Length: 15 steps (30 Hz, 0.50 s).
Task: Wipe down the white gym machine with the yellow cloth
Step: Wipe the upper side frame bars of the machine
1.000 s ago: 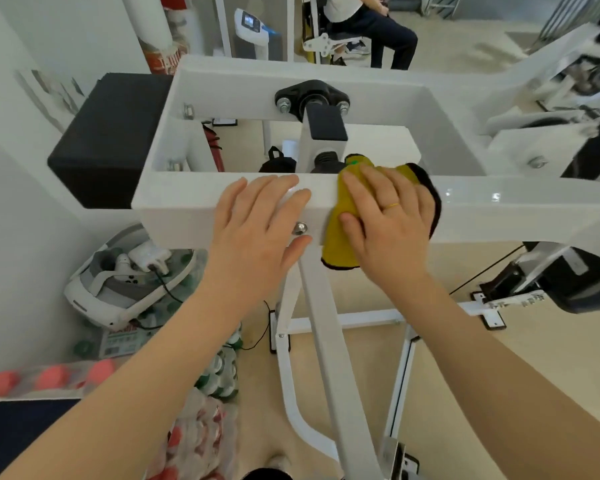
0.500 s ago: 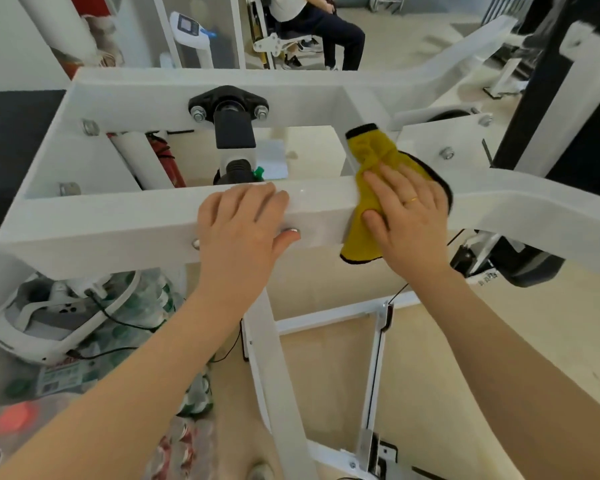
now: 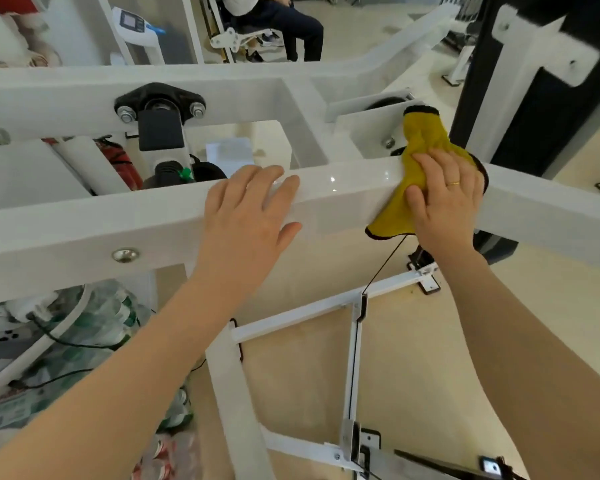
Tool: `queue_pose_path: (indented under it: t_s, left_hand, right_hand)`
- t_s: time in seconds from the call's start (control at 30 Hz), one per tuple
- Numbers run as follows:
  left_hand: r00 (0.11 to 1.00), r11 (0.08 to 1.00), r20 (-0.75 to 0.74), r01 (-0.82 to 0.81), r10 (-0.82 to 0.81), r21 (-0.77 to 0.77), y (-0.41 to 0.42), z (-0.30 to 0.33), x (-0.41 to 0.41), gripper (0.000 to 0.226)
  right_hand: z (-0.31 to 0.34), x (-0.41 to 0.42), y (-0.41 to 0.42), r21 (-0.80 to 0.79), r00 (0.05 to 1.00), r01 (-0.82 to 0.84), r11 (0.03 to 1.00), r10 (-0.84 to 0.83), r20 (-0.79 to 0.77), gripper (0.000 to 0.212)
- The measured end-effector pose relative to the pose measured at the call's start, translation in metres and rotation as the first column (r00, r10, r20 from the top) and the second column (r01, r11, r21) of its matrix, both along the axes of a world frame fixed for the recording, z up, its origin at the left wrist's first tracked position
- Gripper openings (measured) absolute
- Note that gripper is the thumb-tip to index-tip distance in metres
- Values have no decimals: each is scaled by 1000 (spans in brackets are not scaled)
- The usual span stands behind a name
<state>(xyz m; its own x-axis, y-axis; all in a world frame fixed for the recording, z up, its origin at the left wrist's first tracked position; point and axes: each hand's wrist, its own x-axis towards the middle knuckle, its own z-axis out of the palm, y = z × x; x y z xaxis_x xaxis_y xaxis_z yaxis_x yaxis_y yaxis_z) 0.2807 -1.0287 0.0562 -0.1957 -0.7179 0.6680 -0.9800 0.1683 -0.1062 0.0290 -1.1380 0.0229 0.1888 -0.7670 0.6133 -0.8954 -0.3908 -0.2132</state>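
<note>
Our right hand (image 3: 445,199) pressed flat, fingers straight, on the yellow cloth (image 3: 418,157) draped over the white machine's front beam (image 3: 84,223); our left hand (image 3: 248,209) rested open beside it. We judged the loosely draped cloth might slip off.

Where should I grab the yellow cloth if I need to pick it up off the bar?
Probably the loose corner of the yellow cloth hanging below the front face of the white bar, pinched from below on the near side. It dangles free there, while the middle is pinned flat under the right hand. The left hand rests on the bar, apart from it.
</note>
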Motion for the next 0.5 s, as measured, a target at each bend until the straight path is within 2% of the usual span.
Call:
queue_pose_path:
  t_s: [0.1, 0.27, 0.37, 0.5]
  left_hand:
    - [1000, 998, 18, 22, -24, 66, -13, 0, -14, 42]
    - [1000, 1000, -23, -6, 6, 18, -19, -5, -20, 27]
    - [1000, 1000, -27, 11, -11, -2, -18, -6, -19, 26]
    - [996, 997, -66, 61, -57, 46, -17, -2, -16, 28]
  right_hand:
    - [8, 3, 4, 53, 999, 49, 997, -49, 0, 53]
    - [-2, 60, 25, -110, 973, -188, 976, 170, -155, 43]
    - [0, 62, 23, -97, 935, -301, 949, 274, -225, 41]
    - [11, 26, 8, -43, 945, -279, 959, 266, -188, 46]
